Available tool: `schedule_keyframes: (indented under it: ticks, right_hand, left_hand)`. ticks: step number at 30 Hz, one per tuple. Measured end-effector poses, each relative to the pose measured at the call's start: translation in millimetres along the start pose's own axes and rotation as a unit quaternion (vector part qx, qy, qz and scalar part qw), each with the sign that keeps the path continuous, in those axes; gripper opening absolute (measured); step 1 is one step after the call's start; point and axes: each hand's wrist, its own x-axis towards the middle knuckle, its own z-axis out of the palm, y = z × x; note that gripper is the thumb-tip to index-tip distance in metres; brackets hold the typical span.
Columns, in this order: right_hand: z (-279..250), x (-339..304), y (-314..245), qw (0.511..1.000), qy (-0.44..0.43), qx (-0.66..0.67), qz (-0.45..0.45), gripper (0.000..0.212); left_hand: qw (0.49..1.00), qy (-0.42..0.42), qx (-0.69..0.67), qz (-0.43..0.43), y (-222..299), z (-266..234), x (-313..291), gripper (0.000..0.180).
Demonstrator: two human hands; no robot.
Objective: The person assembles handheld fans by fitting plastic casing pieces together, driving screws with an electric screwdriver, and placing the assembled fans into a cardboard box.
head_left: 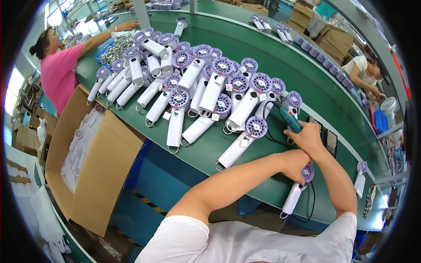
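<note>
1. At the near right edge of the green table (245, 48), the person's left hand (293, 164) is closed around a small white-and-purple handheld fan (297, 189), pinning it down. The right hand (307, 136) is wrapped round a teal electric screwdriver (289, 118).
2. The fan looks like light, stiff, smooth plastic, so probably best gripped by the white handle.
3. A fan pile (197, 87) crowds the far left; a cardboard box (94, 162) sits below the edge, with not much open room.
</note>
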Motion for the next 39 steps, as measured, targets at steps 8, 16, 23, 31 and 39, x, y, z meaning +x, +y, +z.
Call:
schedule_keyframes:
  ticks: [8, 16, 23, 31, 39]
  right_hand:
    - [-30.1, -4.7, 21.3, 0.993, 0.116, 0.034, -0.009, 0.046]
    - [-98.3, -52.8, 114.9, 0.839, 0.511, 0.171, 0.076, 0.027]
    - [-150.9, -72.3, 134.6, 0.601, 0.606, 0.521, -0.023, 0.044]
    - [-129.1, -58.4, 116.0, 0.700, 0.366, 0.573, -0.218, 0.113]
    - [-86.0, -27.5, 107.7, 0.643, 0.312, 0.672, -0.195, 0.103]
  left_hand:
    - [1.000, 0.003, 0.002, 0.003, -1.2, -7.2, 1.0, 0.058]
    - [0.999, -0.003, -0.041, -0.004, 9.2, -7.9, 3.0, 0.056]
    - [0.995, -0.037, -0.062, -0.074, 19.3, -14.1, 5.9, 0.061]
    - [0.993, -0.023, -0.073, -0.092, 16.8, -10.7, 14.2, 0.064]
    - [0.994, 0.027, -0.049, -0.090, 10.7, -10.4, 14.8, 0.063]
